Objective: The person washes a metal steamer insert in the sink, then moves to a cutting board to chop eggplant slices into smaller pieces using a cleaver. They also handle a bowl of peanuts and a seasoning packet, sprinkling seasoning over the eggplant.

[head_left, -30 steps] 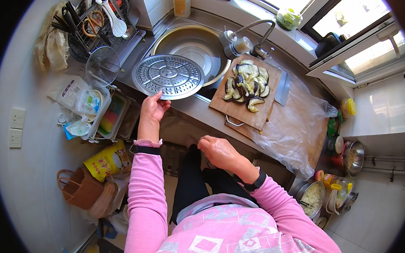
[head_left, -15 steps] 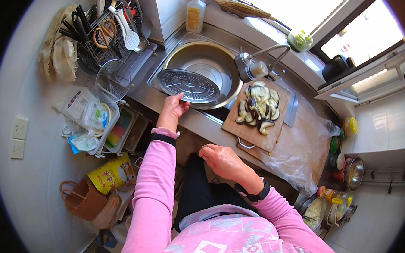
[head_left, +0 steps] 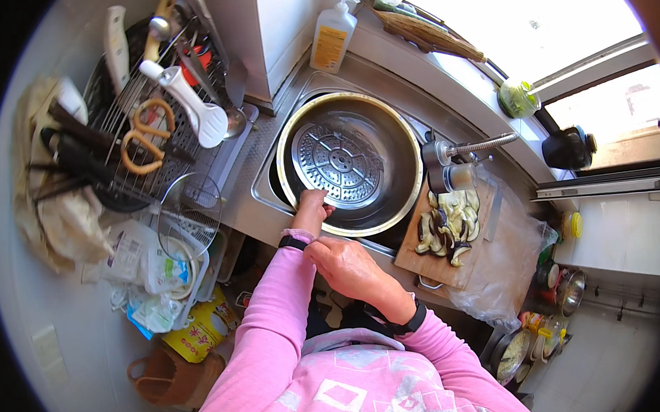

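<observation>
My left hand (head_left: pixel 315 209) grips the near rim of a round metal steamer plate (head_left: pixel 340 158) with many holes. The plate lies tilted inside a large steel basin (head_left: pixel 407 205) in the sink. Curled against the left wrist, my right hand (head_left: pixel 354 269) has its fingertips at the pink sleeve (head_left: pixel 276 288), just below the black wristband; the sleeve's edge under those fingers is partly hidden. To the right of the basin, sliced eggplant (head_left: pixel 450 225) is heaped on a wooden cutting board (head_left: pixel 470 273).
A faucet (head_left: pixel 448 161) reaches over the basin's right side. A knife (head_left: pixel 495 209) lies along the board beside plastic sheeting (head_left: pixel 511 270). On the left stand a utensil rack (head_left: pixel 125 128) and a wire strainer (head_left: pixel 189 214). A pump bottle (head_left: pixel 332 36) stands behind the sink.
My left hand has lowered the steamer plate from above the basin's rim into it. My right hand has moved up and left to the left sleeve. The view has shifted closer to the sink.
</observation>
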Demonstrator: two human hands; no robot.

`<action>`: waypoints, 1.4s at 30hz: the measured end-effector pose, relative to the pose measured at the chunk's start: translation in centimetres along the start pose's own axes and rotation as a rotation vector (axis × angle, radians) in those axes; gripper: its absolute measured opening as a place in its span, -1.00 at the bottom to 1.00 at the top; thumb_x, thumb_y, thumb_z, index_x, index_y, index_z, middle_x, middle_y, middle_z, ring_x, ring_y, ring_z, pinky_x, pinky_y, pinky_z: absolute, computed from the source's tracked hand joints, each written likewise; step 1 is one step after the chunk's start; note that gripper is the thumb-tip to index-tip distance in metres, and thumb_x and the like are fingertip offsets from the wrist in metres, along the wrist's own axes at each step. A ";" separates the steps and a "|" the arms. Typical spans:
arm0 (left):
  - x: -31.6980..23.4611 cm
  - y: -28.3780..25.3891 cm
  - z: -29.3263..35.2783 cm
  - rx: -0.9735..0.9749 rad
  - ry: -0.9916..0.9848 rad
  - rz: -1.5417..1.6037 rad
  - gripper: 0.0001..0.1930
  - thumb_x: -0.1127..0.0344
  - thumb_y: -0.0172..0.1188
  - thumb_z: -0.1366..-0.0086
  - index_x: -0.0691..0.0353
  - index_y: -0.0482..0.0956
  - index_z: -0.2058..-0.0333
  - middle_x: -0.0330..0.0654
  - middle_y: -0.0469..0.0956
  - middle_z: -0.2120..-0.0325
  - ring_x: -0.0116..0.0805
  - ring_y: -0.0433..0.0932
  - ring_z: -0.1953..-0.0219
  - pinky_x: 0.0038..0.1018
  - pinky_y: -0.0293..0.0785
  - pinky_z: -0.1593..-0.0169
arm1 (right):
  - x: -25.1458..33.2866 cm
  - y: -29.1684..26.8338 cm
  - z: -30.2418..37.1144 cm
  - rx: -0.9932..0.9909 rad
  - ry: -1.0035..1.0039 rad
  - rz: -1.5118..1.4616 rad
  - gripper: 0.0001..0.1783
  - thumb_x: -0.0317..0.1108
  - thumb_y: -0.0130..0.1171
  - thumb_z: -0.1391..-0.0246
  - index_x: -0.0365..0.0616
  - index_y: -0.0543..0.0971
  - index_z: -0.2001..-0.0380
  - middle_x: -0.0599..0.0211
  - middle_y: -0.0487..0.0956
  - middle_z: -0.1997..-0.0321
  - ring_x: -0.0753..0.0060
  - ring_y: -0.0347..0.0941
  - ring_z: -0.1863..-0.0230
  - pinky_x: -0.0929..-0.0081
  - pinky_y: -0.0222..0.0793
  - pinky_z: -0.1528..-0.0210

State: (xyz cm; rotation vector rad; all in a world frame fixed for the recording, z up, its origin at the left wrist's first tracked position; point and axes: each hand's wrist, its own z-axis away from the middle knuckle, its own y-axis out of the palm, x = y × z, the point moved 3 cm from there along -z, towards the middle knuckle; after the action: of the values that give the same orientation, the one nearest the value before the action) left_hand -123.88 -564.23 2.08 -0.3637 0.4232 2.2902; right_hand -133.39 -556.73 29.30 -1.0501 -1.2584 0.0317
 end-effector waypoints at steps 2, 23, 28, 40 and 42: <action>1.1 0.0 -1.3 0.021 0.000 0.057 -0.84 0.31 0.09 -0.29 0.16 0.47 0.18 -0.01 0.53 0.38 -0.14 0.47 0.59 -0.33 0.40 0.62 | -0.5 -0.4 -1.1 -0.021 0.038 -0.026 -0.93 -0.55 0.04 0.09 -0.25 0.40 0.46 0.00 0.48 0.49 -0.16 0.48 0.43 0.09 0.39 0.41; -1.9 0.6 2.1 0.064 -0.103 -0.124 -0.78 0.24 0.13 -0.33 0.22 0.38 0.18 -0.14 0.47 0.56 -0.31 0.45 0.70 -0.45 0.34 0.68 | -5.6 -2.1 -0.8 -0.016 0.159 -0.002 -0.83 -0.56 0.13 0.06 -0.21 0.51 0.32 0.11 0.52 0.43 -0.04 0.51 0.38 0.17 0.44 0.36; -5.2 0.8 6.7 0.094 0.255 -0.262 -0.85 0.35 0.20 -0.28 0.25 0.45 0.42 -0.24 0.44 0.68 -0.45 0.37 0.79 -0.56 0.15 0.76 | -6.3 -2.6 -0.4 0.010 0.176 -0.002 -0.86 -0.53 0.13 0.03 -0.20 0.52 0.33 0.11 0.55 0.41 -0.05 0.53 0.37 0.17 0.45 0.36; -7.4 -8.8 14.7 0.216 0.430 -0.199 -0.93 0.40 0.13 -0.34 0.21 0.55 0.25 -0.35 0.57 0.40 -0.66 0.41 0.54 -0.72 0.26 0.56 | -18.4 -4.1 0.6 -0.554 0.644 -0.015 -0.84 -0.42 0.19 -0.03 -0.23 0.62 0.31 0.02 0.59 0.33 0.02 0.55 0.32 0.28 0.46 0.26; -7.4 -9.6 15.0 0.226 0.424 -0.190 -0.92 0.40 0.13 -0.34 0.21 0.55 0.23 -0.34 0.58 0.40 -0.65 0.42 0.53 -0.70 0.28 0.54 | -21.4 -4.4 -0.3 -0.612 0.645 0.006 -0.78 -0.39 0.21 -0.02 -0.21 0.64 0.24 0.06 0.60 0.32 0.04 0.56 0.27 0.28 0.46 0.19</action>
State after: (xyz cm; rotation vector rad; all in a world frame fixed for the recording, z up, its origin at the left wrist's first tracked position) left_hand -113.82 -556.59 16.68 -0.7440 0.8156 1.9508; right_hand -143.28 -571.02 16.06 -1.4319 -0.6728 -0.6749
